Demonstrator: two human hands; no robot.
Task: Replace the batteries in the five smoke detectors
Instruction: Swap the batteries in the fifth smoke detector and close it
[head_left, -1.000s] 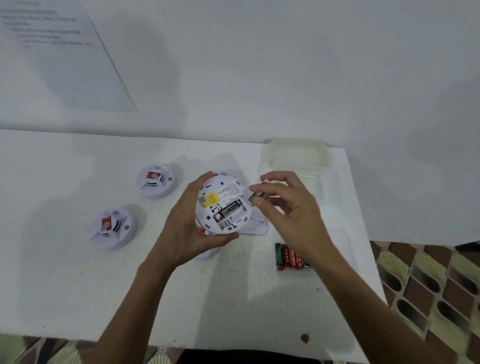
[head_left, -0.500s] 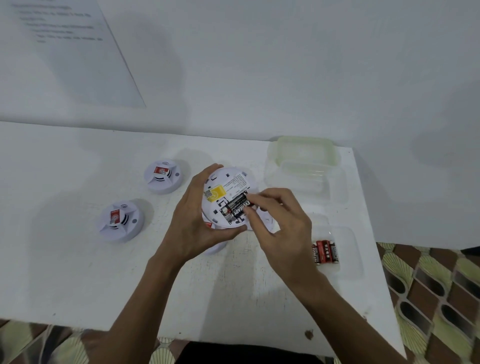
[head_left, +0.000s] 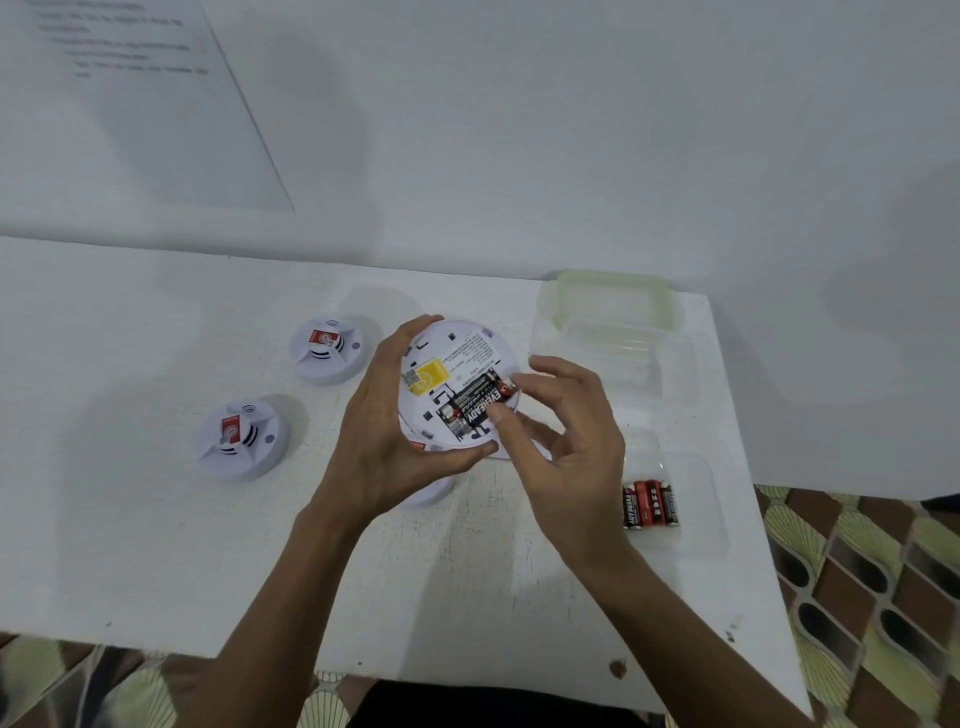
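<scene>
The left hand (head_left: 387, 431) is gripping an upturned smoke detector (head_left: 452, 387) above the middle of the counter (head_left: 156, 545), fingers wrapped around its rim. The right hand (head_left: 566, 447) is pinching a black battery (head_left: 475, 408) lying in the detector's compartment, thumb and forefinger closed on it. Spare batteries (head_left: 649, 505) are lying near the counter's right edge.

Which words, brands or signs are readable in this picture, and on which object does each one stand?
"EVEREADY": battery in the held smoke detector.
"EVEREADY": leftmost of the loose batteries in the clear tray.
Red loose battery: characters too small to read.
Detector's printed label: too small.
Yellow sticker: a round sign, unreadable.
Wall sheet: blurred.
</scene>
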